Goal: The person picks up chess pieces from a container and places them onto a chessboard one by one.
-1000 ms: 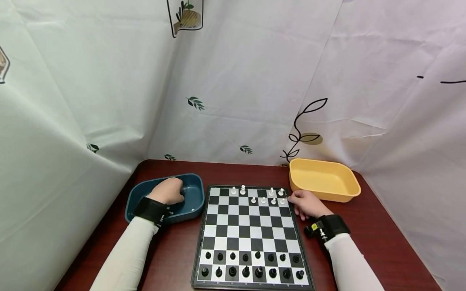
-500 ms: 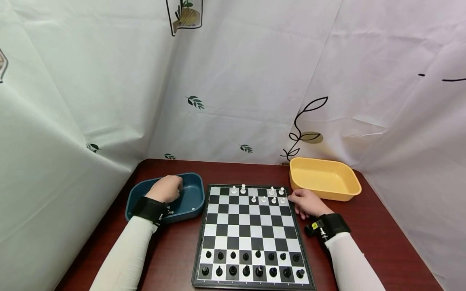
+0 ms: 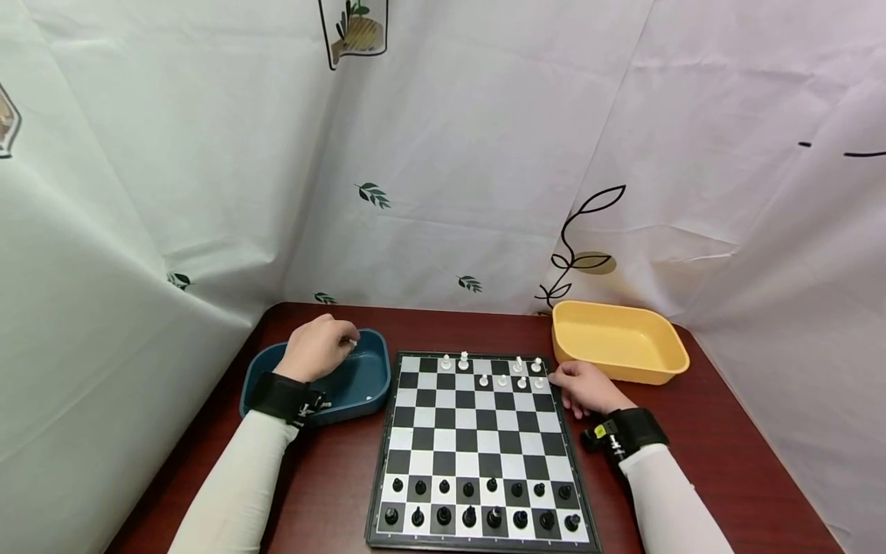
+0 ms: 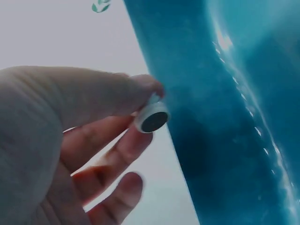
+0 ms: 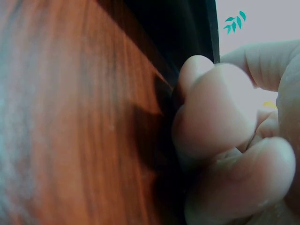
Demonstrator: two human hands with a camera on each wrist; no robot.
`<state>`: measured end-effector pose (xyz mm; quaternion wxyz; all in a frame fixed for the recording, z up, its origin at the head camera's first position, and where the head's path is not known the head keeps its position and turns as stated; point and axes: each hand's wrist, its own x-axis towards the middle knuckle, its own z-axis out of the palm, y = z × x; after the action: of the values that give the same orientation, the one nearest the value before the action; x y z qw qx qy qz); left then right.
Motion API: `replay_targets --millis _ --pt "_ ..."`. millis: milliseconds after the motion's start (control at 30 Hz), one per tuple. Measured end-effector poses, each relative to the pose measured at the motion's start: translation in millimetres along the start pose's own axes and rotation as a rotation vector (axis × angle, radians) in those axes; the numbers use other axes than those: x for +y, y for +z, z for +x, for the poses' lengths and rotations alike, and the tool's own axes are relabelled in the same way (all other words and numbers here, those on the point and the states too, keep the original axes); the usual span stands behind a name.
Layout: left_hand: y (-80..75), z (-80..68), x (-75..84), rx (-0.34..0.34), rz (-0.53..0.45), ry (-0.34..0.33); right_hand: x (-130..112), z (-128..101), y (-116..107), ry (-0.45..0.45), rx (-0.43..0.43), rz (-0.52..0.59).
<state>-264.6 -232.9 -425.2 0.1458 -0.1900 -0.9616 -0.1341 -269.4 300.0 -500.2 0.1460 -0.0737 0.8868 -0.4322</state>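
Note:
My left hand (image 3: 314, 350) is above the blue box (image 3: 377, 365), pinching a small white chess piece (image 4: 146, 112) between thumb and fingertips. The piece's round dark base faces the left wrist camera; its top is hidden by the fingers, so which piece it is cannot be told. At the far right of the chessboard (image 3: 453, 419), my right hand (image 3: 588, 386) grips the board's edge with curled fingers. Several white chess pieces (image 3: 464, 361) stand on the board's two far rows. Black chess pieces (image 3: 469, 516) fill the two near rows.
Inside the blue box lies a small white bit (image 3: 369, 398), partly seen. A yellow box (image 3: 616, 369) stands behind the right hand, close to the board's far right corner. The dark red table (image 3: 332, 492) meets a white cloth wall (image 3: 443, 154) at the back.
The left hand has risen from inside the blue box towards its far side, and a white piece now shows at its fingertips. My right hand has stayed at the board's edge.

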Motion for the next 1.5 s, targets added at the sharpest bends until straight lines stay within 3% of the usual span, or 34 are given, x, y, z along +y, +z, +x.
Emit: replay_targets --millis 233,500,800,1133,1500 --pt "-11.1 3.8 16.1 0.128 -0.037 0.016 0 -1 0 -0.011 0.002 0.003" --pt "-23.2 3.2 27.3 0.156 -0.123 0.009 -1 0 1 -0.009 0.000 0.002" --pt "-16.9 17.4 56.2 0.093 -0.222 -0.003 -1 -1 -1 -0.017 0.005 0.001" --pt "2.1 32.8 85.0 0.024 -0.229 0.038 -1 -1 1 -0.014 0.009 -0.009" --pt "19.2 44.0 101.8 -0.032 -0.206 0.074 -2 -2 1 0.002 0.006 0.001"
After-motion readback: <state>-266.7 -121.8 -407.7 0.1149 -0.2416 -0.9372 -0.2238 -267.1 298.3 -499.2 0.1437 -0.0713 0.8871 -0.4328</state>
